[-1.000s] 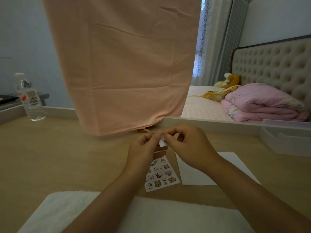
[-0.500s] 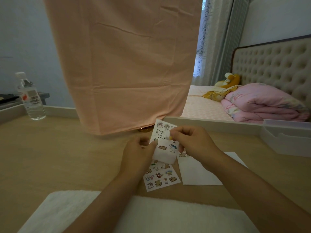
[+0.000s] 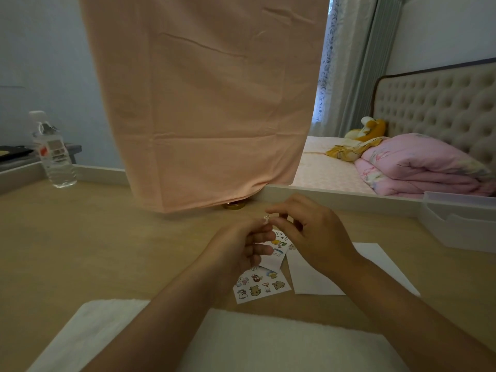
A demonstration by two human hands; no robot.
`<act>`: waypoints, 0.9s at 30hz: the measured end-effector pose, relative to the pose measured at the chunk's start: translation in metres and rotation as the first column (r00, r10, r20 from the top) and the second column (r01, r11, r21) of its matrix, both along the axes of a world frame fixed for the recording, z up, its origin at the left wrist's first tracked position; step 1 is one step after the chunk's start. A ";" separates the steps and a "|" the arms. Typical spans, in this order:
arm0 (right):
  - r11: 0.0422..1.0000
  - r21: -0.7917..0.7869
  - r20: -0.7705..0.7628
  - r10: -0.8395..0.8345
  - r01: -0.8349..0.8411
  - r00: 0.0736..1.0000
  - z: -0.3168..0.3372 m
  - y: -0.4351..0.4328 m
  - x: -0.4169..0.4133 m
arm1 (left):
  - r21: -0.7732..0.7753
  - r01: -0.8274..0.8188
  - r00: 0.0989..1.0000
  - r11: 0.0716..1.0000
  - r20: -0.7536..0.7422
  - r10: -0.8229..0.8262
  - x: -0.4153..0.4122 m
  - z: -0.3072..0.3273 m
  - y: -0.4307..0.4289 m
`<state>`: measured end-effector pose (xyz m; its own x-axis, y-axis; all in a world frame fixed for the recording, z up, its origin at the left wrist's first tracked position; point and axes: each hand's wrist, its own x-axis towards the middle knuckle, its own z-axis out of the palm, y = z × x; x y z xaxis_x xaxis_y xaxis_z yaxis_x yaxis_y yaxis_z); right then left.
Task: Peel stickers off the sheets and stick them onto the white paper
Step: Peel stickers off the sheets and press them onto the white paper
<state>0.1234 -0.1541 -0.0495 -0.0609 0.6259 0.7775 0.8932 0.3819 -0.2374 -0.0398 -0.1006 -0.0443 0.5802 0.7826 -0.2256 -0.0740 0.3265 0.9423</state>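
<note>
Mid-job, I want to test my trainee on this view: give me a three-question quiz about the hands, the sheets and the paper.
1. True or false: the flat cartoon sticker sheet on the wooden table lies left of the blank white paper.
2. What does the left hand hold? A) a second sticker sheet B) a pair of scissors C) a pen
3. Fill in: the right hand pinches a tiny ____ just above the held sheet.
Key: 1 true; 2 A; 3 sticker.
</note>
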 end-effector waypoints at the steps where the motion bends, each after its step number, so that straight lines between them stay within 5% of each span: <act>1: 1.000 0.004 0.033 -0.015 0.015 0.999 0.000 0.000 0.000 | 0.011 -0.015 1.000 1.000 0.000 0.015 0.000 0.000 0.000; 6: 0.990 -0.102 0.070 -0.088 0.095 0.994 0.002 -0.001 0.003 | 0.120 -0.159 0.986 0.980 -0.033 0.164 -0.002 -0.001 0.001; 12: 0.933 -0.354 -0.475 -0.125 -0.059 0.871 0.006 0.000 -0.009 | 0.289 -0.228 0.969 0.930 -0.024 0.245 0.000 -0.007 -0.002; 16: 0.902 -0.418 -0.612 -0.189 -0.111 0.768 0.011 0.000 -0.009 | 0.387 -0.214 0.968 0.897 -0.041 0.248 0.002 -0.007 -0.005; 23: 0.847 -0.505 -0.647 -0.243 -0.168 0.723 0.014 -0.002 -0.004 | 0.551 -0.128 0.978 0.824 -0.066 0.196 0.003 -0.014 -0.003; 27: 0.809 -0.578 -0.551 -0.290 -0.107 0.782 0.014 -0.005 0.000 | 0.782 0.001 0.922 0.623 -0.242 0.302 0.003 -0.022 0.000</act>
